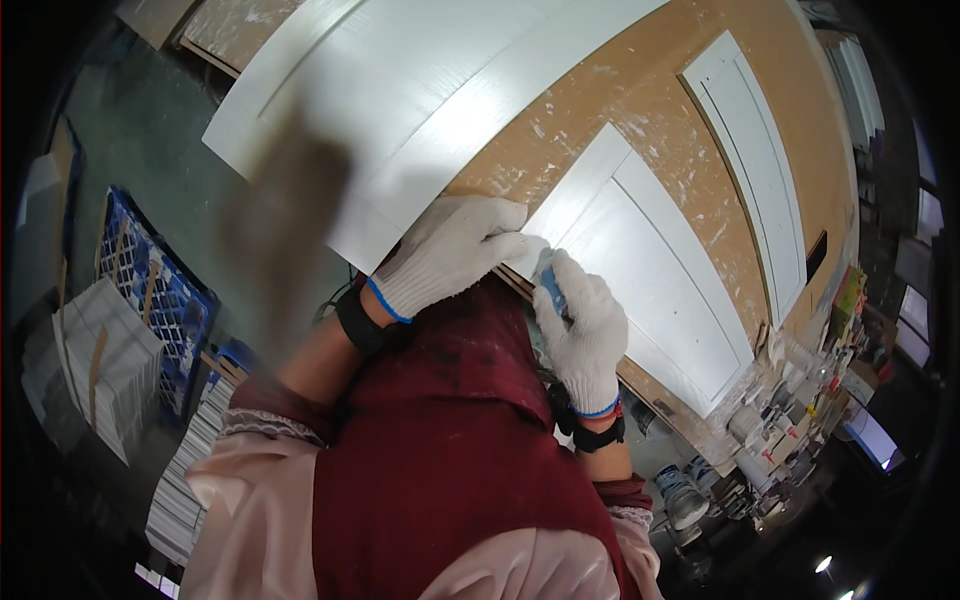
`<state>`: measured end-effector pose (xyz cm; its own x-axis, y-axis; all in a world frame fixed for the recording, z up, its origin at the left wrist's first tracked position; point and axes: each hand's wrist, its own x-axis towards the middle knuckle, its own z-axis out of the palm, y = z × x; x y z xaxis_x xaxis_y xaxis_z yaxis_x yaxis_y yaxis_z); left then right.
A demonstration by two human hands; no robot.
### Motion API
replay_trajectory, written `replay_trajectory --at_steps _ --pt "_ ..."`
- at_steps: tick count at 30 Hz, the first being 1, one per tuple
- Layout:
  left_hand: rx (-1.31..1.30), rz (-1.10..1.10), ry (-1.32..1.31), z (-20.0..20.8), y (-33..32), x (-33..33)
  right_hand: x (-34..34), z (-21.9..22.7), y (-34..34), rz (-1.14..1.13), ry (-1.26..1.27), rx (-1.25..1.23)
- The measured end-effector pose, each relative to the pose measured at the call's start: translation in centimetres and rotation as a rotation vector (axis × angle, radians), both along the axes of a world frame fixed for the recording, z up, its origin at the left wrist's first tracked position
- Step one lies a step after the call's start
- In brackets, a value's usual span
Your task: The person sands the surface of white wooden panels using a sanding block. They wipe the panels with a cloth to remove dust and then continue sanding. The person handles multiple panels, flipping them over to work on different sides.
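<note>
A white framed door panel (pixel 640 270) lies on the brown worktable in front of me. My left hand (pixel 450 250), in a white knit glove with a blue cuff edge, rests at the panel's near left end. Its fingers are stretched toward the panel, with the thumb a little apart. My right hand (pixel 588 335), gloved the same way, is closed around a small blue tool (pixel 551 284) at the panel's near edge. The tool's tip is close to my left fingertips; its exact kind is partly hidden by the glove.
A large white panel (pixel 400 90) overhangs the table at left. A narrow white panel (pixel 750 150) lies farther right on the brown tabletop (pixel 690 85). Bottles and cans (pixel 765 430) crowd the right side. Blue pallets (pixel 155 290) and stacked boards (pixel 115 350) stand at left. A dark blur hangs in front.
</note>
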<state>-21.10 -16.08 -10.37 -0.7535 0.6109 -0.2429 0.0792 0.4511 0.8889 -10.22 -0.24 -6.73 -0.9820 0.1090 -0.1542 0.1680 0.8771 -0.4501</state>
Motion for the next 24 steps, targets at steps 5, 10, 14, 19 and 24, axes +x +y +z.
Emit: replay_trajectory --at_steps 5,10,14,19,24 --pt "0.031 0.004 -0.063 -0.1 -0.1 -0.1 0.5 1.1 -0.3 0.072 -0.126 -0.135" --pt "0.084 0.004 -0.054 -0.4 -0.1 -0.4 0.8 1.0 -0.2 0.025 0.037 -0.149" --pt "0.099 -0.001 -0.089 -0.1 -0.2 -0.7 0.1 0.1 -0.6 0.03 0.059 -0.137" --pt "0.108 0.021 -0.077 -0.4 -0.2 -0.5 0.2 -0.1 -0.6 0.074 -0.017 -0.076" --pt "0.167 -0.005 0.1 -0.8 -0.2 -0.4 0.8 0.0 -0.5 0.039 0.038 -0.083"
